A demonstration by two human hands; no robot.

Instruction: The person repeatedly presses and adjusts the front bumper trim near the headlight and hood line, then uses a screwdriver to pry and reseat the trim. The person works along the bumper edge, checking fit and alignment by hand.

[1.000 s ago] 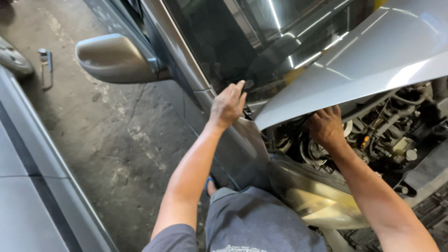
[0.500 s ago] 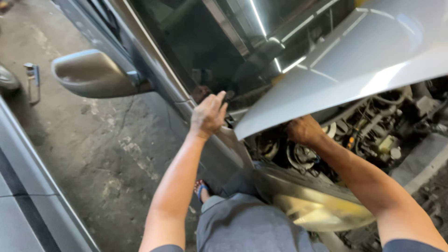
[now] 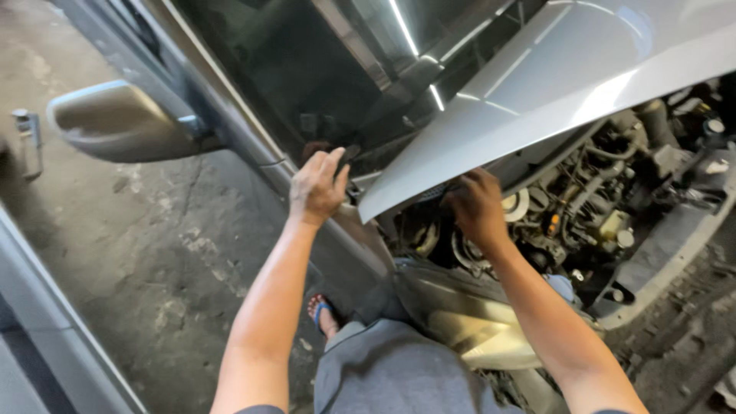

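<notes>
I lean over a silver car with its hood (image 3: 567, 92) raised. My left hand (image 3: 317, 185) rests at the base of the windshield (image 3: 307, 69), beside the hood's rear corner, fingers curled on the cowl edge. My right hand (image 3: 477, 205) reaches under the hood into the engine bay (image 3: 606, 207), fingers bent among hoses and parts; what it touches is hidden. The fender (image 3: 460, 314) lies below my right forearm.
A side mirror (image 3: 123, 123) sticks out at the left over a stained concrete floor (image 3: 153, 253). Another vehicle's body edge (image 3: 46, 330) runs along the lower left. My sandalled foot (image 3: 322, 313) stands next to the car. A small object (image 3: 27, 138) lies on the floor, far left.
The view has shifted; both hands sit a little lower and further left in the frame. My left hand stays at the windshield base, my right hand stays under the hood.
</notes>
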